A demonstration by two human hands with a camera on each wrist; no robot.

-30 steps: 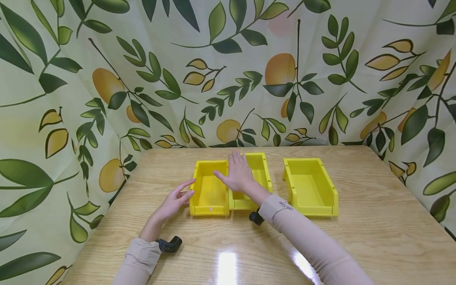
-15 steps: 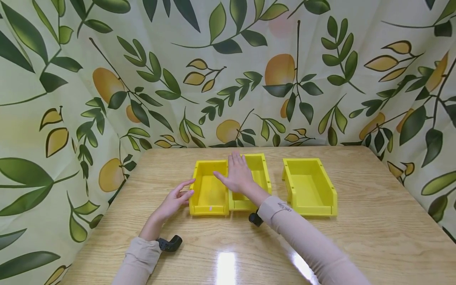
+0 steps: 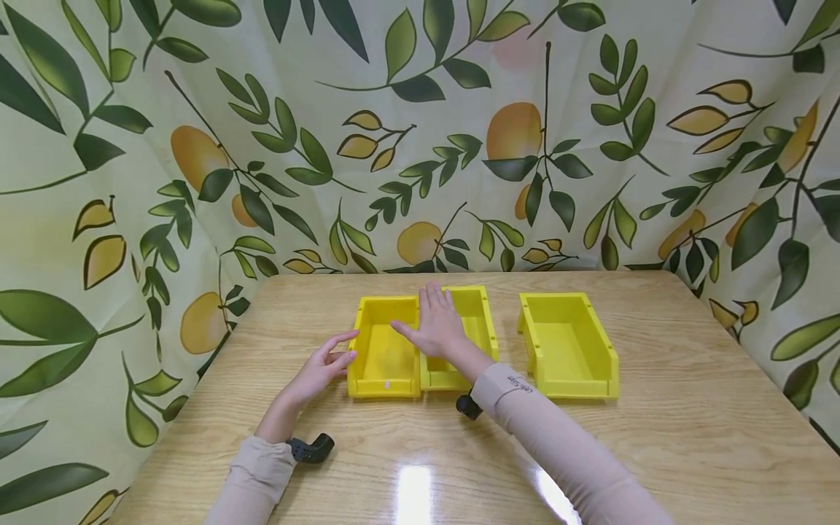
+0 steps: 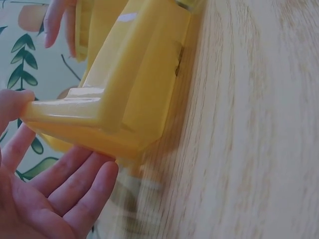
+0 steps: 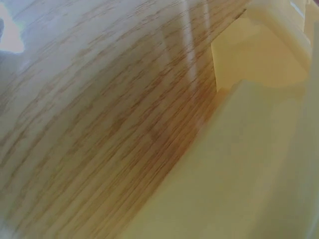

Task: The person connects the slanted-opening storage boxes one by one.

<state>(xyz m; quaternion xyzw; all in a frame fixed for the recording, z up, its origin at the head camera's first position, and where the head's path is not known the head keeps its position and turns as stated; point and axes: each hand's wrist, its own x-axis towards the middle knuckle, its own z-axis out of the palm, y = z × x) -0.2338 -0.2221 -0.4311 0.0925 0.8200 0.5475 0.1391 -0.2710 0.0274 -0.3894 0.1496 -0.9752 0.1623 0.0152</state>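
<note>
Two yellow plastic bins stand side by side in the head view. Against the outer wall of the left bin (image 3: 374,389), my left hand (image 3: 317,375) has its fingertips; the left wrist view shows one digit at the rim and relaxed fingers (image 4: 82,191) along the wall. My right hand (image 3: 440,326) lies with straight fingers over the left side of the middle bin (image 3: 491,328), its thumb spread toward the left bin. Whether its palm presses the rim is hidden. In the right wrist view only pale yellow bin walls (image 5: 239,164) and wood show, without the hand.
A third yellow bin (image 3: 580,389) stands apart, right of the pair. All are on a wooden table (image 3: 689,408) backed by a leaf-and-fruit patterned cloth (image 3: 275,65). Black wrist cameras (image 3: 311,448) hang under both forearms.
</note>
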